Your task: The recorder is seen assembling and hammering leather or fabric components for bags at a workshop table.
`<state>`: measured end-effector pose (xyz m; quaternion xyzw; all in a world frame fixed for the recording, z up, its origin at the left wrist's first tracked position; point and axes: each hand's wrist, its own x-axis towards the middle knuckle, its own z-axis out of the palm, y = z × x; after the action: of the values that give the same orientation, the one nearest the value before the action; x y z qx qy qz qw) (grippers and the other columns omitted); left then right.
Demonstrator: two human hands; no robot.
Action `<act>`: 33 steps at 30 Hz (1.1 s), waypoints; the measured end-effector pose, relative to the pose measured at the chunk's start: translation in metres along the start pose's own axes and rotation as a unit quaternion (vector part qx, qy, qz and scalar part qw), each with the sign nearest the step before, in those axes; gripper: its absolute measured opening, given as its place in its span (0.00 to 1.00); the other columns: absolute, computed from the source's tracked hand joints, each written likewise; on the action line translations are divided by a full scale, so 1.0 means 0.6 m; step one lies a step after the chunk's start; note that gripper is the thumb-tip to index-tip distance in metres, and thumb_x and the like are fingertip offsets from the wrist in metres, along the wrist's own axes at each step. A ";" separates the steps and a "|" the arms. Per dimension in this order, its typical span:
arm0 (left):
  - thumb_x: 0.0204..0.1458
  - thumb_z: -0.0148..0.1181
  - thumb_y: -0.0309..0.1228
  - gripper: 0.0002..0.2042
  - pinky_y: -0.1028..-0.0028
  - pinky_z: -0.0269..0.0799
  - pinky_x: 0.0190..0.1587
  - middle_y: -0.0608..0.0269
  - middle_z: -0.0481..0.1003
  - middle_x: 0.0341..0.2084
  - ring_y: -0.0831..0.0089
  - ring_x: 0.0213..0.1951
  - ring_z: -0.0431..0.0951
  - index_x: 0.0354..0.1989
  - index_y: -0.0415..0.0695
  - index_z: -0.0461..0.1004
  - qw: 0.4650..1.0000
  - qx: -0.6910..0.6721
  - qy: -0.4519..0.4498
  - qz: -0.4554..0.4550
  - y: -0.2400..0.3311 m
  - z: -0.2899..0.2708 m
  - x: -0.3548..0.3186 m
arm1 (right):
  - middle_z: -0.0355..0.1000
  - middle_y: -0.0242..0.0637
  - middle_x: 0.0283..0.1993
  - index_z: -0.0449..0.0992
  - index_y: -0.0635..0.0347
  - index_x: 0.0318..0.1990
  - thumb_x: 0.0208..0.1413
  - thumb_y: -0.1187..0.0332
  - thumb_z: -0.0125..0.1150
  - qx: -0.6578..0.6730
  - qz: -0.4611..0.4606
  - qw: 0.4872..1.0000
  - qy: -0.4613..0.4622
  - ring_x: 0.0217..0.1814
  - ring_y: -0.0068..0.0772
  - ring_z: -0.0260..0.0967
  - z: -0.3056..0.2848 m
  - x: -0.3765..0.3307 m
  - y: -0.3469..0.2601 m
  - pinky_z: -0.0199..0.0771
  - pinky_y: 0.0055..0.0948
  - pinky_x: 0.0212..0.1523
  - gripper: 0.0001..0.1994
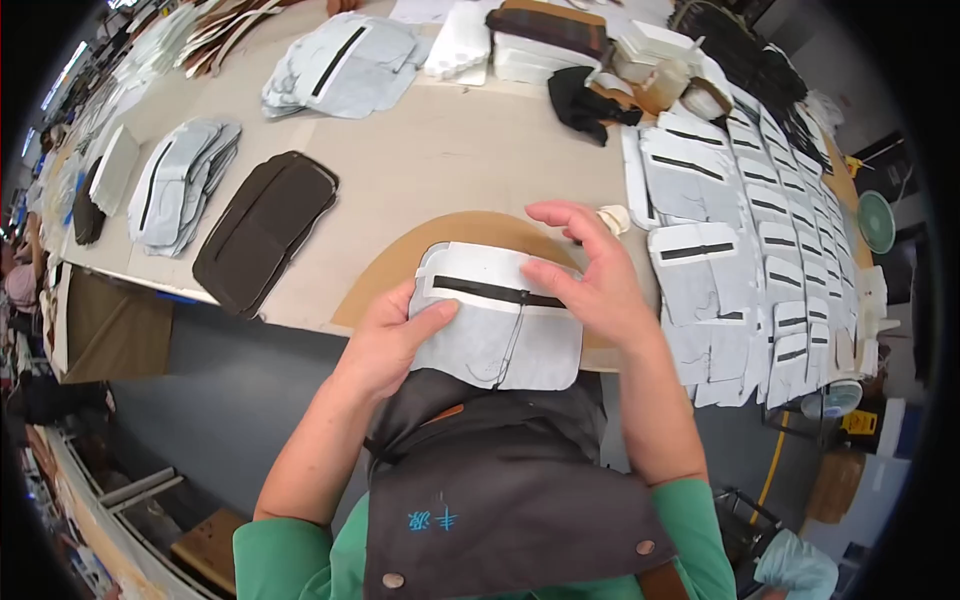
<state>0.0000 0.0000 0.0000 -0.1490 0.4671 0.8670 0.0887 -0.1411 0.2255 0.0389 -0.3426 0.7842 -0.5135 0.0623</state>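
Apron [520, 520]: dark, over the lap, with two round metal snaps.
Green sleeves [285, 560]: short, down to about the elbows.
Left hand [385, 345]: clamped on the left side of the grey panel [460, 350], with the thumb on top and most other fingers hidden under it.
Right hand [595, 275]: at the panel's right side, fingers spread wide apart from the thumb and up in the air; thumb over the white band, cannot tell if pressing.
Grey panel: up over the lap, at the table's near edge, between both hands.
Black zip strip [470, 290]: across the panel's white band, with loose dark thread [508, 350] hanging down.
Half-round board [395, 265]: tan, flat on the table [420, 160], partly hidden behind the panel.
Dark brown panel [262, 235]: flat, to the left, close to the table's edge.
Grey rows [700, 180]: to the right, many panels overlapping, with black strips.
Left grey stack [180, 190]: beyond the dark brown panel.
Black cloth [580, 105]: crumpled, near the far side.
Far grey stack [345, 65]: farther back, left of the middle.
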 end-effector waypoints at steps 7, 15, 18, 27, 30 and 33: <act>0.63 0.61 0.23 0.19 0.69 0.74 0.57 0.58 0.80 0.53 0.68 0.54 0.80 0.63 0.37 0.73 0.958 0.204 0.125 0.156 0.003 -0.026 -0.026 | 0.83 0.33 0.39 0.81 0.65 0.46 0.58 0.72 0.71 0.181 0.225 0.937 -0.197 0.40 0.18 0.77 0.048 0.025 0.015 0.76 0.21 0.42 0.11; 0.51 0.69 0.24 0.13 0.60 0.73 0.53 0.63 0.81 0.47 0.58 0.53 0.78 0.46 0.42 0.83 0.700 0.615 0.039 0.361 -0.050 0.033 -0.012 | 0.81 0.30 0.38 0.81 0.66 0.46 0.58 0.75 0.70 0.056 0.239 0.944 -0.220 0.38 0.14 0.76 0.049 0.033 0.026 0.75 0.19 0.40 0.09; 0.51 0.70 0.26 0.15 0.61 0.72 0.53 0.64 0.81 0.48 0.59 0.53 0.78 0.49 0.43 0.83 0.697 0.610 0.057 0.373 -0.073 0.028 -0.009 | 0.83 0.33 0.40 0.81 0.67 0.47 0.58 0.76 0.70 0.365 0.271 0.880 -0.135 0.39 0.17 0.78 0.040 0.024 0.038 0.77 0.19 0.41 0.10; 0.51 0.71 0.28 0.17 0.57 0.69 0.57 0.60 0.77 0.52 0.56 0.56 0.75 0.51 0.41 0.81 0.728 0.610 0.029 0.312 -0.046 0.039 -0.004 | 0.82 0.34 0.46 0.77 0.64 0.59 0.60 0.75 0.68 0.197 0.272 0.920 -0.204 0.46 0.18 0.78 0.026 0.026 0.032 0.78 0.22 0.47 0.19; 0.50 0.74 0.33 0.23 0.54 0.67 0.60 0.54 0.75 0.52 0.52 0.57 0.72 0.54 0.38 0.78 0.700 0.623 -0.015 0.349 -0.029 0.061 0.020 | 0.80 0.35 0.50 0.74 0.64 0.62 0.60 0.77 0.67 0.347 0.228 0.894 -0.169 0.50 0.20 0.78 0.015 0.015 0.026 0.78 0.24 0.52 0.22; 0.47 0.75 0.35 0.23 0.57 0.68 0.59 0.56 0.75 0.49 0.54 0.55 0.73 0.51 0.38 0.79 0.697 0.627 -0.047 0.346 -0.027 0.069 0.035 | 0.79 0.36 0.53 0.73 0.64 0.64 0.59 0.79 0.66 0.339 0.228 0.897 -0.171 0.53 0.22 0.78 0.018 0.022 0.016 0.78 0.26 0.56 0.24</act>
<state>-0.0219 0.0441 0.0016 0.1546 0.9161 0.3489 -0.1229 -0.1510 0.2114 0.0290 -0.1953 0.5961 -0.6538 0.4232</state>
